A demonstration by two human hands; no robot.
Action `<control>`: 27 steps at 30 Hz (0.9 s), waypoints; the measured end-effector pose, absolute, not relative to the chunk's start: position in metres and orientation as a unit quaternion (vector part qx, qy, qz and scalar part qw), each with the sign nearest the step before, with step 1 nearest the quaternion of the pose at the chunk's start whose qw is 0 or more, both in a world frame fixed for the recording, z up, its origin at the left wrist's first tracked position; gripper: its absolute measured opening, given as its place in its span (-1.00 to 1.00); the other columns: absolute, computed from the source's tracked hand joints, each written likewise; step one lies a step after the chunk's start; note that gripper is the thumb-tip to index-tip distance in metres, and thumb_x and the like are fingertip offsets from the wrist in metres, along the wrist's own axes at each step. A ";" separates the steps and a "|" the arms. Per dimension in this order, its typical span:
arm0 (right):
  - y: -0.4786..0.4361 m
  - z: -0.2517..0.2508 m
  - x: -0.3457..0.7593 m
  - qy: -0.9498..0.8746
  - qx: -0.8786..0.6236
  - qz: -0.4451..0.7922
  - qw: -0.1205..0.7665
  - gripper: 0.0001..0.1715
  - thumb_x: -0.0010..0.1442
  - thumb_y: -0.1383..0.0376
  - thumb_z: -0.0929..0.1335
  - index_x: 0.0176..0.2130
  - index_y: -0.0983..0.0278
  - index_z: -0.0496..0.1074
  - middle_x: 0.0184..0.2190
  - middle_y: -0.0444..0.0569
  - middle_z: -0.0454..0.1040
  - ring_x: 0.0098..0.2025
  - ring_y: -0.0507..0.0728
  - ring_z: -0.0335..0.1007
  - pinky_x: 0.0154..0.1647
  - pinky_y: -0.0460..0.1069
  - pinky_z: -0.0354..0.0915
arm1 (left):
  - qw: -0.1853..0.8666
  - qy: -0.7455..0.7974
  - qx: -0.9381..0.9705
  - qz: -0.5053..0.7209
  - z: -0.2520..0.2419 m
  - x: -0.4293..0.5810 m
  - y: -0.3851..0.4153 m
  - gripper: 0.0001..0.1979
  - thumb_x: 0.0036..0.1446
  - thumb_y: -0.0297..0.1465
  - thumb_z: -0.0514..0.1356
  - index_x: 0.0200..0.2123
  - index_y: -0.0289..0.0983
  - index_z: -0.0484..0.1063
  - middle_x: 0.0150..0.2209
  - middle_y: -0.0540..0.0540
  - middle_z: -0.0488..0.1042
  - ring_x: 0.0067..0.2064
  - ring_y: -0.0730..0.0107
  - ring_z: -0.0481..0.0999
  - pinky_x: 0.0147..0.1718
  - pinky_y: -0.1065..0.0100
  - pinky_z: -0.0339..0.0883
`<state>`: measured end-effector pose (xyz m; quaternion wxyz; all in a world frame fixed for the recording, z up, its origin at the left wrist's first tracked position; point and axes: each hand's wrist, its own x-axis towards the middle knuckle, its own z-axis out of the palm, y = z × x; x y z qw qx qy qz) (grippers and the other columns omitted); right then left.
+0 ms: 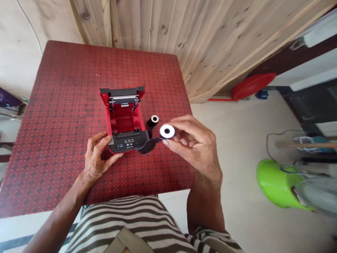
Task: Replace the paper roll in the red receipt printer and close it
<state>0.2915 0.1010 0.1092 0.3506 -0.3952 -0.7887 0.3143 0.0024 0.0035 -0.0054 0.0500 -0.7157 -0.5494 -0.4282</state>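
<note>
A red and black receipt printer (127,141) sits on the table with its lid (122,92) raised and its red paper bay bare inside. My left hand (96,154) grips its front left corner, thumb along the front edge and fingers at the side. To the right of the printer, my right hand (196,140) pinches a paper roll (167,131) with a white end and a dark core hole. A loose dark strip (147,144) runs from this roll toward the printer's front right corner. Another dark roll with a white end (154,120) stands on the table between printer and right hand.
The table (65,88) has a red patterned top, with a wooden plank wall (158,24) behind it. On the floor to the right are a bright green stool or tub (276,182) and, farther back, a red basin (252,86). A thin cable lies there too.
</note>
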 end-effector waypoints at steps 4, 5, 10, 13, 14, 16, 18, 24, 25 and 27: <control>0.080 0.059 0.315 -0.743 -0.441 0.398 0.308 -0.79 0.22 0.31 0.52 -0.10 0.18 0.59 -0.27 -0.12 0.54 -0.38 0.02 0.40 -0.42 -0.06 0.34 | 0.051 -0.549 -0.717 -0.426 -0.005 0.001 0.004 -0.19 0.08 -0.18 0.51 0.33 -0.16 0.28 0.12 -0.26 0.50 0.11 0.08 0.57 0.05 0.09 0.58; 0.075 0.046 0.315 -0.736 -0.454 0.408 0.294 -0.82 0.22 0.31 0.51 -0.12 0.19 0.59 -0.30 -0.13 0.54 -0.38 0.02 0.40 -0.39 -0.06 0.35 | 0.051 -0.550 -0.717 -0.425 -0.005 0.001 0.004 -0.19 0.08 -0.18 0.51 0.33 -0.15 0.28 0.12 -0.25 0.50 0.11 0.08 0.57 0.05 0.08 0.58; 0.061 0.007 0.300 -0.698 -0.482 0.422 0.321 -0.80 0.20 0.33 0.49 -0.14 0.24 0.52 -0.33 -0.14 0.56 -0.38 0.02 0.47 -0.32 -0.06 0.41 | 0.056 -0.555 -0.717 -0.418 -0.006 -0.002 0.004 -0.19 0.07 -0.18 0.51 0.33 -0.14 0.28 0.09 -0.28 0.51 0.10 0.02 0.57 0.03 -0.01 0.57; 0.062 0.006 0.285 -0.737 -0.456 0.380 0.322 -0.83 0.23 0.33 0.49 -0.14 0.25 0.51 -0.32 -0.13 0.56 -0.37 0.01 0.47 -0.29 -0.06 0.43 | 0.057 -0.555 -0.718 -0.417 -0.006 -0.002 0.004 -0.19 0.07 -0.20 0.51 0.33 -0.17 0.28 0.09 -0.32 0.51 0.12 -0.01 0.56 0.06 -0.03 0.56; 0.063 0.007 0.281 -0.751 -0.448 0.363 0.322 -0.85 0.25 0.33 0.48 -0.14 0.25 0.51 -0.31 -0.12 0.56 -0.37 0.01 0.47 -0.29 -0.06 0.43 | 0.055 -0.555 -0.717 -0.417 -0.006 -0.002 0.004 -0.19 0.07 -0.20 0.51 0.32 -0.16 0.28 0.10 -0.31 0.51 0.13 -0.01 0.56 0.07 -0.04 0.56; 0.064 0.008 0.274 -0.768 -0.439 0.334 0.327 -0.89 0.29 0.34 0.46 -0.14 0.26 0.51 -0.29 -0.10 0.57 -0.37 0.02 0.47 -0.28 -0.05 0.45 | 0.049 -0.559 -0.716 -0.416 -0.006 -0.002 0.004 -0.20 0.07 -0.21 0.52 0.31 -0.13 0.29 0.10 -0.29 0.51 0.13 0.00 0.56 0.07 -0.04 0.56; 0.064 0.010 0.274 -0.774 -0.433 0.331 0.322 -0.84 0.30 0.35 0.47 -0.09 0.26 0.52 -0.25 -0.07 0.59 -0.34 0.03 0.50 -0.25 -0.03 0.48 | 0.045 -0.561 -0.714 -0.415 -0.005 -0.002 0.004 -0.21 0.06 -0.20 0.52 0.30 -0.12 0.29 0.09 -0.27 0.52 0.13 0.00 0.57 0.07 -0.03 0.56; 0.083 0.022 0.312 -0.711 -0.476 0.425 0.297 -0.61 0.28 0.23 0.50 0.09 0.22 0.54 -0.23 -0.05 0.65 -0.30 0.08 0.59 -0.24 0.03 0.52 | 0.039 -0.560 -0.712 -0.422 -0.007 -0.003 0.004 -0.20 0.06 -0.20 0.52 0.31 -0.10 0.29 0.11 -0.26 0.51 0.14 0.01 0.56 0.07 -0.05 0.56; 0.092 0.021 0.316 -0.700 -0.490 0.415 0.313 -0.68 0.30 0.24 0.48 0.05 0.21 0.57 -0.21 -0.04 0.66 -0.27 0.09 0.60 -0.20 0.04 0.52 | 0.040 -0.560 -0.711 -0.423 -0.008 -0.003 0.004 -0.19 0.05 -0.20 0.52 0.32 -0.10 0.29 0.11 -0.25 0.51 0.14 0.01 0.56 0.08 -0.05 0.56; 0.114 0.015 0.318 -0.692 -0.507 0.378 0.349 -0.69 0.29 0.28 0.47 0.03 0.21 0.58 -0.12 0.01 0.67 -0.17 0.12 0.61 -0.11 0.08 0.52 | 0.047 -0.554 -0.713 -0.427 -0.009 -0.004 0.005 -0.17 0.05 -0.19 0.53 0.33 -0.13 0.29 0.12 -0.25 0.50 0.14 0.00 0.56 0.07 -0.04 0.56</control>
